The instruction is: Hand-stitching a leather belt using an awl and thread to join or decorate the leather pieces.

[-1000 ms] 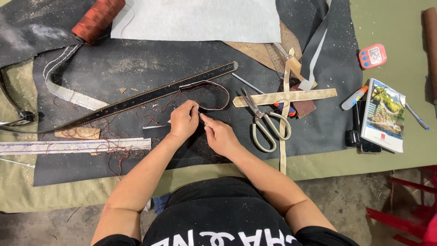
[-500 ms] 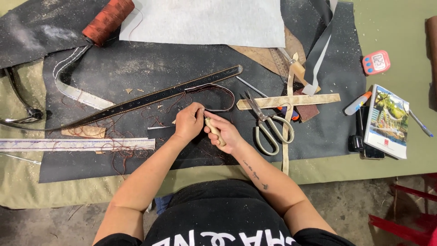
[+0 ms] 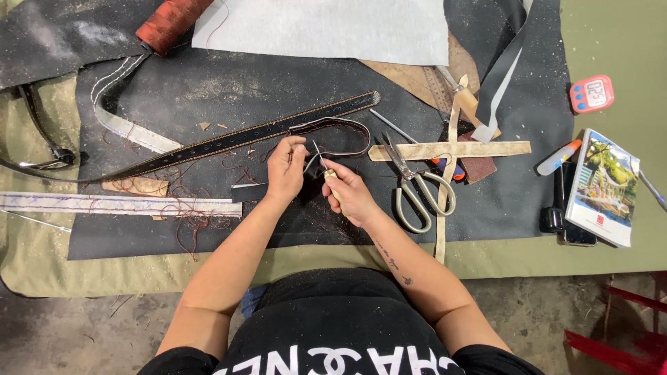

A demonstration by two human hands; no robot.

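Counting what's lying on the bench: 1 black belt point(image 3: 229, 141) w/ punched holes, 1 thin dark strap loop point(image 3: 347, 132), 1 pr scissors point(image 3: 417, 184), 1 awl point(image 3: 321, 161), 1 red thread spool point(image 3: 172, 21). 2 hands working: left hand point(image 3: 286, 170), right hand point(image 3: 351, 194). Also sitting there: 1 grey sheet point(image 3: 326, 28), 1 white stitched strip point(image 3: 111, 203), 2 tan strips crossing point(image 3: 451, 148), 1 red timer point(image 3: 591, 94), 1 booklet point(image 3: 603, 187), 1 marker point(image 3: 558, 157), 1 black phone point(image 3: 566, 219). Loose thread bits too tangled to be counting.
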